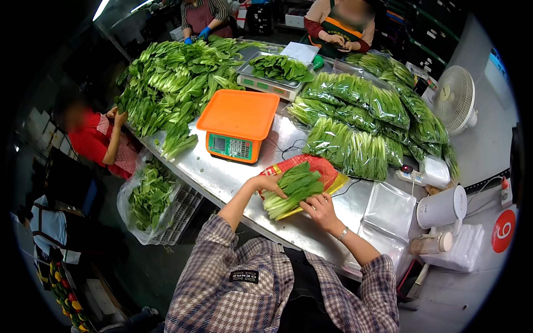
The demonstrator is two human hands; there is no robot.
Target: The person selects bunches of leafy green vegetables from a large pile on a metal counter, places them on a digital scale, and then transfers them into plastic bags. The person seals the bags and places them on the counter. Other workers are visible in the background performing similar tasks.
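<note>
A bunch of leafy greens with pale stems (293, 187) lies before me on a red and yellow printed plastic sack (333, 172). From the left, my left hand (268, 184) curves around the bunch, its thumb along the stems. My right hand (320, 210) holds the bunch's right side with bent fingers, near the yellow edge of the sack. The stems point toward me and the leaves away. Just beyond stands an orange digital scale (237, 114) with a bare pan. Parts of the fingers are hidden by the leaves.
Loose greens (175, 83) are heaped far left on the metal table (233, 187). Bagged greens (354, 145) are stacked right, near flat clear bags (389, 206), a white kettle (441, 207) and a fan (456, 100). Another scale (270, 85) bears greens. Several co-workers stand around.
</note>
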